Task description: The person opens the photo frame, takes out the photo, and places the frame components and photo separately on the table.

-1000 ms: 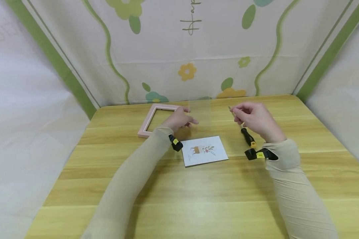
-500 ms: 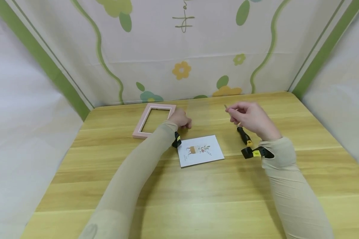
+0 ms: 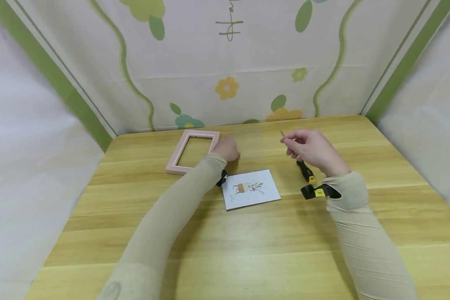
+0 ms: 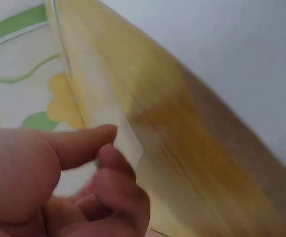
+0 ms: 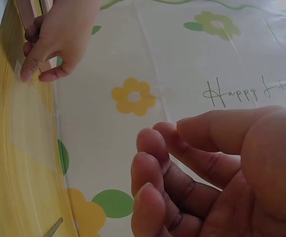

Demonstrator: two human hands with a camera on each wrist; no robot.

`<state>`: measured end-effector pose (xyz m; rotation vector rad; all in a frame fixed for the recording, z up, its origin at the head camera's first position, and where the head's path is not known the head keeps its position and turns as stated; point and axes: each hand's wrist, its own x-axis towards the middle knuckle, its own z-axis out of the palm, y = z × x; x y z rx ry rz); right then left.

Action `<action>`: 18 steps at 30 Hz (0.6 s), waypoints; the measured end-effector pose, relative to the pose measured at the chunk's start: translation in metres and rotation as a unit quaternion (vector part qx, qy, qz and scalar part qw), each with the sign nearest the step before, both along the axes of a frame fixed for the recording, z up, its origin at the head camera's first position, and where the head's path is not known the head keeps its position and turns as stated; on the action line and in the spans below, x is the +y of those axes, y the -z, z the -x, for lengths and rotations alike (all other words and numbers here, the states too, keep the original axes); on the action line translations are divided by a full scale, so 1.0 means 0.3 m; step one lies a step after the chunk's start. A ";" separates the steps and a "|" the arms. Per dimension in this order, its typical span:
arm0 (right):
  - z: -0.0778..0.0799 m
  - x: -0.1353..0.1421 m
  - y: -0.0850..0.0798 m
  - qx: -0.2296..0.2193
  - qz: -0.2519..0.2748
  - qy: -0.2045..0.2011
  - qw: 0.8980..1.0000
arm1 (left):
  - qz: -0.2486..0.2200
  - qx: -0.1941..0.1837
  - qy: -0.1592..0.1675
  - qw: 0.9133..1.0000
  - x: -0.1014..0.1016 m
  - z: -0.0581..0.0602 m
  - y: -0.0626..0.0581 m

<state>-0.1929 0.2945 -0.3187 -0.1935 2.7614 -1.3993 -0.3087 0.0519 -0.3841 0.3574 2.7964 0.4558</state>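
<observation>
A thin clear sheet (image 5: pixel 32 123) is at the back of the wooden table; it shows only faintly in the head view. My left hand (image 3: pixel 226 148) is at its left end, beside a pink picture frame (image 3: pixel 178 154). Its thumb and index fingertips come close together at the sheet's edge in the left wrist view, but a pinch on it is not certain. My right hand (image 3: pixel 311 148) hovers to the right, fingers loosely bent, holding nothing. Below it lies a screwdriver (image 3: pixel 306 171) with a black and yellow handle, its shaft partly hidden behind the hand.
A white card (image 3: pixel 251 189) printed with a plant lies in front of the left hand, over something dark at its edge. A flower-patterned cloth (image 3: pixel 187 54) hangs behind the table's back edge (image 3: pixel 341 118). White cloth walls flank both sides.
The left hand's spread fingers have drawn together at the clear sheet, whose far edge now sits lower. The right hand has barely moved. The whole head view has shifted slightly.
</observation>
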 end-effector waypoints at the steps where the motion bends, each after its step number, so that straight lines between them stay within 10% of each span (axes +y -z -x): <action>1: 0.000 0.000 -0.001 0.000 -0.001 -0.001 1.000 | -0.004 0.003 0.012 1.000 -0.003 -0.006 -0.004; 18: -0.011 -0.009 -0.012 -0.007 -0.013 -0.011 1.000 | 0.013 -0.036 0.139 0.990 -0.045 -0.229 -0.056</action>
